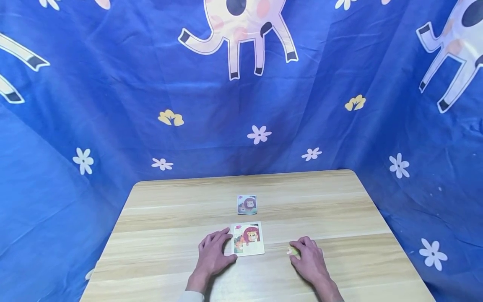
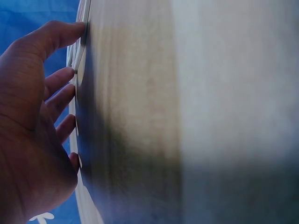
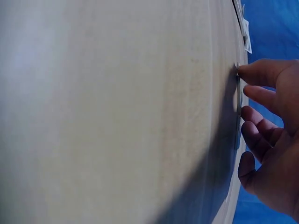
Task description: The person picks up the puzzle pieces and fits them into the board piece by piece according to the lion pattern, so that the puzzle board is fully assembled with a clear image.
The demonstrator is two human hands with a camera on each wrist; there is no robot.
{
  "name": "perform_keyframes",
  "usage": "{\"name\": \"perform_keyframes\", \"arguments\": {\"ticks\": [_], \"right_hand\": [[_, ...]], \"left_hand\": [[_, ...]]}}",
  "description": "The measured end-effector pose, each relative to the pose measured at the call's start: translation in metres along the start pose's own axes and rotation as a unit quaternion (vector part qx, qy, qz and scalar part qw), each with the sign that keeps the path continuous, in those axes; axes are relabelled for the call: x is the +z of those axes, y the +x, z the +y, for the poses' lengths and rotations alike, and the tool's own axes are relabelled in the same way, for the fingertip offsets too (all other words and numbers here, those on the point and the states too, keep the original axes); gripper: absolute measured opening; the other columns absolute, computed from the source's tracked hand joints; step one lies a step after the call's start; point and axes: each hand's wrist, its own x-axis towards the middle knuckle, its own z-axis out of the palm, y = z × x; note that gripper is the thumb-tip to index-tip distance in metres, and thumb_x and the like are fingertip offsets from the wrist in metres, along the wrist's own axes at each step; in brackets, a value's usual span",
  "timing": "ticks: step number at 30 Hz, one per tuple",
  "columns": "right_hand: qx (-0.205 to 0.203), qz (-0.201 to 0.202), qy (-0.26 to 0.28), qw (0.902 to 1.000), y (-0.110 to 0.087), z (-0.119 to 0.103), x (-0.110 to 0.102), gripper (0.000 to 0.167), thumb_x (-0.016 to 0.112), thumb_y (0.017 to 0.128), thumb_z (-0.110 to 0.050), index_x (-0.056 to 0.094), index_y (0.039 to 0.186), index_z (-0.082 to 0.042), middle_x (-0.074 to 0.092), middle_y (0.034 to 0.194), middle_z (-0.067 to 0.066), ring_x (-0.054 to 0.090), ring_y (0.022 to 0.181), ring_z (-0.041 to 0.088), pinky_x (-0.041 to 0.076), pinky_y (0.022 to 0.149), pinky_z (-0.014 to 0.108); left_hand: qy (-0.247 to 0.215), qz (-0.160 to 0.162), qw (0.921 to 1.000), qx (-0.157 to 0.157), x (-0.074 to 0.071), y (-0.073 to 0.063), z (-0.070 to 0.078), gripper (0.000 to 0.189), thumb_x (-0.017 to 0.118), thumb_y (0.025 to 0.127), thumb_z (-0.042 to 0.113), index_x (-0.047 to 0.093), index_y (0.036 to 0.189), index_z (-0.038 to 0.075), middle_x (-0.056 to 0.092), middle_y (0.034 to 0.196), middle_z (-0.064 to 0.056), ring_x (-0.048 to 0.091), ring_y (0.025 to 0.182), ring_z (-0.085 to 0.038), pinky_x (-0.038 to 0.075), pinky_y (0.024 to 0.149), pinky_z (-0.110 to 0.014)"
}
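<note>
A square white puzzle board (image 1: 257, 248) with a partly filled lion picture lies on the table. My left hand (image 1: 215, 253) rests at its left side, fingertips at the left edge and thumb at the lower left corner. The left wrist view shows the thumb (image 2: 70, 33) and spread fingers low at the tabletop. To the right of the board, my right hand (image 1: 310, 260) pinches a small yellow-green puzzle piece (image 1: 292, 250) between thumb and fingers, close over the table. Most of that piece is hidden under the hand.
Behind the board lies a small square picture card (image 1: 247, 204) with the same lion scene. The pale wooden table (image 1: 170, 209) has rounded far corners. Blue patterned cloth (image 1: 211, 147) hangs around its back and sides.
</note>
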Motion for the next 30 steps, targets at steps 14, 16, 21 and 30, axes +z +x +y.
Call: {"name": "perform_keyframes", "arguments": {"ticks": [14, 16, 21, 30], "right_hand": [[0.043, -0.046, 0.032, 0.9975, 0.005, 0.003, -0.007, 0.044, 0.081, 0.07, -0.021, 0.071, 0.112, -0.019, 0.061, 0.106, -0.006, 0.056, 0.101, 0.017, 0.047, 0.085, 0.046], [0.04, -0.054, 0.034, 0.9971, 0.006, 0.003, -0.009, 0.044, 0.081, 0.07, -0.021, 0.07, 0.112, -0.019, 0.062, 0.104, -0.007, 0.056, 0.1, 0.016, 0.047, 0.086, 0.046], [0.05, -0.078, 0.046, 0.9947, 0.008, 0.004, -0.011, 0.045, 0.079, 0.071, -0.019, 0.069, 0.115, -0.017, 0.064, 0.103, -0.005, 0.058, 0.1, 0.018, 0.047, 0.09, 0.046], [0.039, -0.085, 0.017, 0.9955, 0.008, 0.004, -0.017, 0.038, 0.081, 0.071, -0.024, 0.071, 0.108, -0.018, 0.06, 0.096, -0.009, 0.056, 0.093, 0.015, 0.045, 0.082, 0.044]], "left_hand": [[-0.005, 0.001, 1.0, -0.001, -0.001, 0.0, 0.001, 0.065, 0.079, 0.064, 0.044, 0.062, 0.123, 0.023, 0.049, 0.147, 0.006, 0.041, 0.131, -0.026, 0.023, 0.109, -0.058], [-0.005, 0.001, 1.0, -0.001, -0.001, 0.0, 0.001, 0.065, 0.079, 0.064, 0.043, 0.062, 0.123, 0.023, 0.049, 0.147, 0.006, 0.041, 0.131, -0.026, 0.022, 0.109, -0.058], [-0.008, 0.001, 1.0, 0.0, -0.001, -0.001, 0.002, 0.064, 0.079, 0.064, 0.043, 0.062, 0.123, 0.022, 0.05, 0.146, 0.005, 0.041, 0.131, -0.026, 0.022, 0.109, -0.058], [-0.007, 0.002, 1.0, 0.0, -0.001, -0.001, 0.003, 0.064, 0.079, 0.064, 0.043, 0.062, 0.122, 0.023, 0.05, 0.147, 0.005, 0.041, 0.131, -0.026, 0.022, 0.109, -0.057]]}}
